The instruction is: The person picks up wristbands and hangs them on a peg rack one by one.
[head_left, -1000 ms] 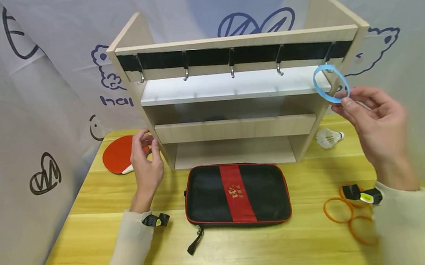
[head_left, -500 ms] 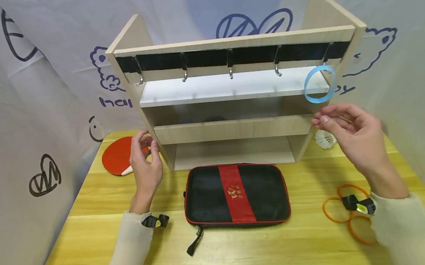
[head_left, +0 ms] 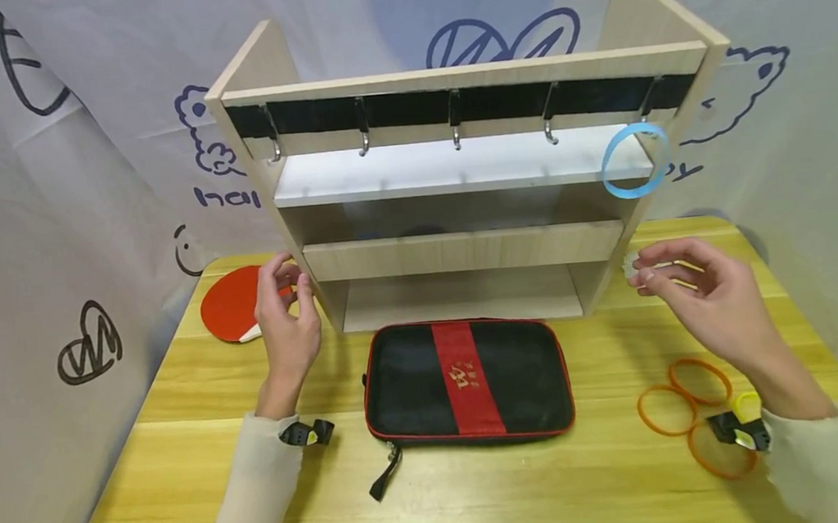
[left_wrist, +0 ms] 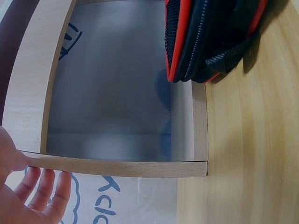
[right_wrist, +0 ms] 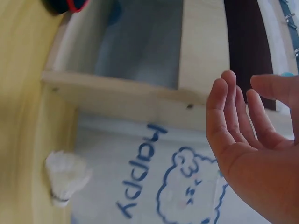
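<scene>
A blue wristband (head_left: 635,161) hangs from the rightmost hook of the wooden shelf (head_left: 466,252). My right hand (head_left: 710,300) is below and right of it, fingers loosely bent and holding nothing. In the right wrist view, that hand (right_wrist: 254,126) shows a gap between thumb and fingers, beside the shelf's side. My left hand (head_left: 287,329) holds the shelf's left side panel. Its thumb and fingers (left_wrist: 46,191) are on either side of that panel's edge in the left wrist view. Orange wristbands (head_left: 667,411) and a yellow one (head_left: 748,405) lie near my right wrist.
A black and red zip case (head_left: 407,386) lies before the shelf. A red table tennis bat (head_left: 230,305) is at the left, partly behind my left hand. A shuttlecock (right_wrist: 67,176) lies on the right. The other hooks (head_left: 364,143) carry nothing.
The blue wristband went from my right fingers onto the rightmost hook. My right hand let it go and moved down. My left hand stayed at the side panel.
</scene>
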A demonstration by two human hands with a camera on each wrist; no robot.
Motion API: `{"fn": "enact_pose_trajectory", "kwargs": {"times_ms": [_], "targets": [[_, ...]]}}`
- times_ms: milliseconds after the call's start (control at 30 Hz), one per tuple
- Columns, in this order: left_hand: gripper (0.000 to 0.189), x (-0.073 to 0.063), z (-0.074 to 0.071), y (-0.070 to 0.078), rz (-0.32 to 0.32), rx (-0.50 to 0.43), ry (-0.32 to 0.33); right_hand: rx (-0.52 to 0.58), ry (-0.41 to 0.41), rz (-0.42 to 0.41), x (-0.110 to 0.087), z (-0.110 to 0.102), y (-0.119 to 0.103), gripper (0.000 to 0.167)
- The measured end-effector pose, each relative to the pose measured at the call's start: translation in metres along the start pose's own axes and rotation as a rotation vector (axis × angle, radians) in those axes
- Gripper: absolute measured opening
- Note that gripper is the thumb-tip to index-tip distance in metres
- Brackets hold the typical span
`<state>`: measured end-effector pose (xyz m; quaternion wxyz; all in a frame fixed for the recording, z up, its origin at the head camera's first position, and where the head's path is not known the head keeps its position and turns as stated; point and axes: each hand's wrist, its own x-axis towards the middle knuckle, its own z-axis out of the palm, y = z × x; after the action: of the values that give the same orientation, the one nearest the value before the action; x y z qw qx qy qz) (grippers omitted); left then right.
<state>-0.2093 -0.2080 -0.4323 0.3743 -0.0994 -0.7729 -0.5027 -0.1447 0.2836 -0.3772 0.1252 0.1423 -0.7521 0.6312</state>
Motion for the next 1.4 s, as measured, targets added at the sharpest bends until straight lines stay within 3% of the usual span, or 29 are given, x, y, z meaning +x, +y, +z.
{"fn": "enact_pose_trajectory", "kwargs": {"times_ms": [200, 367, 533, 733, 1167, 1400], "targets": [[0.034, 0.002, 0.001, -0.001, 0.0, 0.006, -0.002, -0.1, -0.044, 0.045, -0.017, -0.023, 0.022, 0.027], [0.034, 0.002, 0.0, 0.0, -0.007, 0.008, -0.003, -0.376, -0.064, 0.096, -0.032, -0.039, 0.042, 0.024], [0.035, 0.002, 0.0, 0.0, -0.005, 0.009, -0.007, -0.565, -0.067, 0.066, -0.043, -0.051, 0.061, 0.021], [0.034, 0.001, -0.001, -0.001, -0.011, 0.012, -0.006, -0.651, -0.09, 0.061, -0.052, -0.064, 0.077, 0.019], [0.035, 0.0, -0.001, 0.001, -0.014, 0.009, -0.006, -0.801, -0.231, 0.11, -0.069, -0.086, 0.092, 0.017], [0.036, 0.0, 0.0, 0.002, -0.02, 0.002, -0.014, -0.882, -0.29, 0.246, -0.075, -0.091, 0.092, 0.018]]}}
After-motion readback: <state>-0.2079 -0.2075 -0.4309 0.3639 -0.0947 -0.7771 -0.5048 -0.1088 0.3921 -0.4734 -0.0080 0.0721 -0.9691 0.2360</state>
